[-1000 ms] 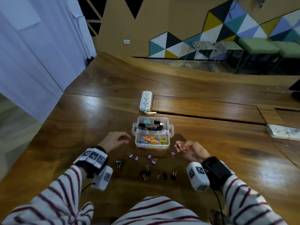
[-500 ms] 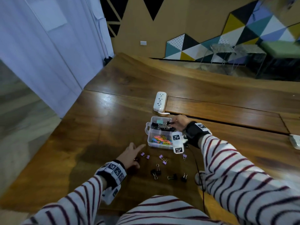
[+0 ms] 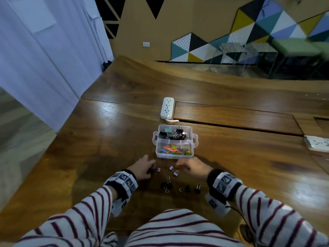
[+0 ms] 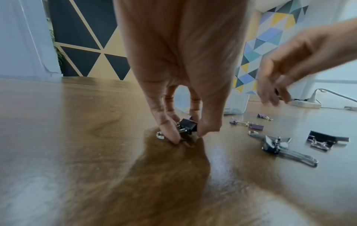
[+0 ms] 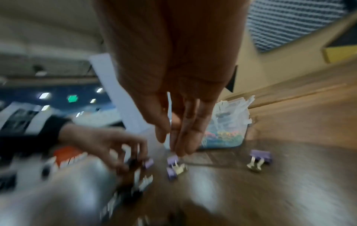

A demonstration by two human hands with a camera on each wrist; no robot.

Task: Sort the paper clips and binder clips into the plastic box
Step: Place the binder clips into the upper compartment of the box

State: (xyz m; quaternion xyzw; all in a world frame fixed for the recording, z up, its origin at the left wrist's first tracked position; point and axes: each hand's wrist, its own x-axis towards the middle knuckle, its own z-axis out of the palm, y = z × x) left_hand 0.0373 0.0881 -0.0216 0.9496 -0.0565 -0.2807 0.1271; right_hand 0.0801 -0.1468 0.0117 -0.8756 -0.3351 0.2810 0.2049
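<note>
Head view: plastic box (image 3: 175, 155) sits on the counter (image 3: 249, 166) at 12 o'clock from both hands. Far compartment holds black binder clips, near one coloured paper clips. Loose binder clips lie between the wrists: purple ones (image 3: 173, 171) just below the box, black ones (image 3: 166, 185) at 6 o'clock of those. No loose paper clips that I can spot, so judging the job mostly done, binder clips left. Left hand (image 3: 141, 168) is down on the counter with fingers at a clip by a purple one (image 3: 158, 169). Right hand (image 3: 194, 168) reaches toward the purple pair, palm down.

Left wrist view: left hand's thumb and fingers (image 4: 170, 130) pinch a black binder clip (image 4: 187, 125) still touching the counter, wrist near vertical over it. To do this well: grip the clip body, not the wire handles (they swing and slip), lift straight up, drop into the far compartment only.

Right wrist view: blurred. Right hand's fingers (image 5: 183, 137) point down, loosely together, tips just above a purple clip (image 5: 172, 159); nothing held that I can see. Box at 2 o'clock of the fingertips. Take one clip at a time; the two purple ones lie touching, handles possibly tangled.
</note>
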